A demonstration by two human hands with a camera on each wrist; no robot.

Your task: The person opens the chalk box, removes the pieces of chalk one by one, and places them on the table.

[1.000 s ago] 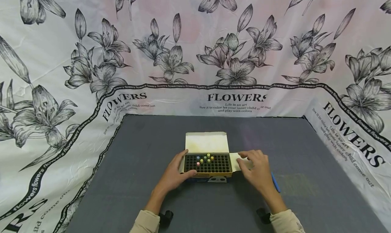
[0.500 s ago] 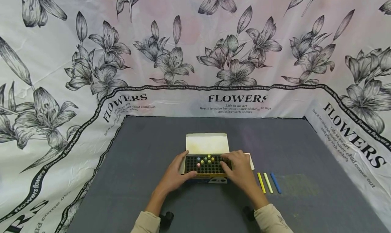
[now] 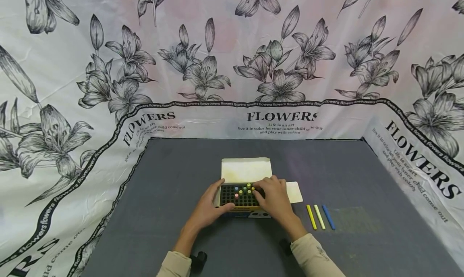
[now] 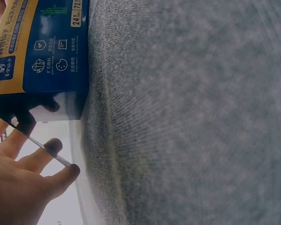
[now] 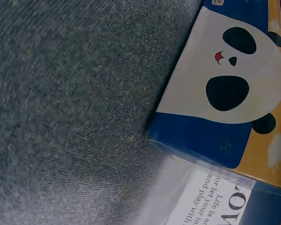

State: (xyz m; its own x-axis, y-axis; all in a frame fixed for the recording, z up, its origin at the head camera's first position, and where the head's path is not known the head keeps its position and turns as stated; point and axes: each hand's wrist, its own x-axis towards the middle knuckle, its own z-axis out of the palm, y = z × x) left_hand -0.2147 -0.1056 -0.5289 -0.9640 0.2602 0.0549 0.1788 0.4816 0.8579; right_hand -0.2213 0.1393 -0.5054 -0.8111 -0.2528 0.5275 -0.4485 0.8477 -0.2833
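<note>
A chalk box (image 3: 243,208) stands with its lid raised at the back. Its black tray of round holes (image 3: 228,200) holds several coloured chalks, among them a pink chalk (image 3: 237,196). My left hand (image 3: 206,204) holds the box at its left end, thumb on the front edge; the left wrist view has its fingers (image 4: 61,180) spread against the side flap. Over the tray's right part, my right hand (image 3: 274,196) has thumb and forefinger right at a yellow-orange chalk (image 3: 253,188); I cannot tell whether they pinch it. The right wrist view mostly has the box's panda-printed front (image 5: 192,89).
Right of the box, a yellow chalk (image 3: 311,217), a pale yellow chalk (image 3: 319,217) and a blue chalk (image 3: 328,217) lie side by side on the grey table (image 3: 174,164). The right flap (image 3: 294,192) sticks out. A flower-printed cloth (image 3: 214,119) borders the table.
My right hand has moved left from the right flap to the chalks in the tray, uncovering the flap and the loose chalks on the table. The left hand has stayed on the box.
</note>
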